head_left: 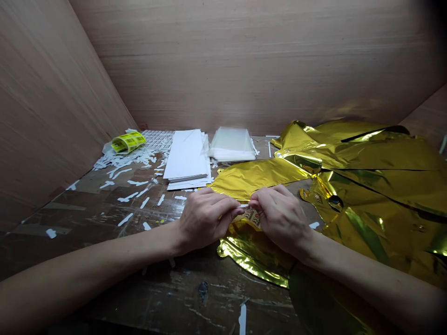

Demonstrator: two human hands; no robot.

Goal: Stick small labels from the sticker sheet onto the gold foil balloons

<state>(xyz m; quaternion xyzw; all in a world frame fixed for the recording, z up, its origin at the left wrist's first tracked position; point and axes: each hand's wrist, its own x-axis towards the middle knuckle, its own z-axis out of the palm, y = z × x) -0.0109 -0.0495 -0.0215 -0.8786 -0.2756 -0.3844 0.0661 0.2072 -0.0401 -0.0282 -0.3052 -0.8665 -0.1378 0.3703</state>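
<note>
Both my hands are up close together, past the near edge of the tabletop (pixel 195 302), and here's the pinch: my left hand (pixel 209 214) has one end of a small white strip (pixel 243 205) between thumb and finger, my right hand (pixel 281 218) grips the other end, the strip stretched across the narrow gap. Fingers curled in tight on both sides! Right underneath, a gold foil piece (pixel 252 266) shows printed marks (pixel 250 215) between my wrists, its shiny curved rim swinging round toward the near edge. Just beyond my knuckles another foil panel (pixel 258 177) reaches leftward, and look at the right side: gold foil sheets (pixel 377 151), creased and overlapping, spread from the far right corner down toward the near edge.

Over by the far edge, around the middle, there's a stack of white cards (pixel 186 156), slightly uneven, with a stack of clear sleeves (pixel 232 143) just beside it on the right. Into the far left corner now: a curl of yellow labels (pixel 128 142), a white gridded sheet (pixel 158 138) beside it, and white scraps (pixel 120 162) scattered from there toward my left forearm. One lone white sliver (pixel 242 319) lies at the near edge.
</note>
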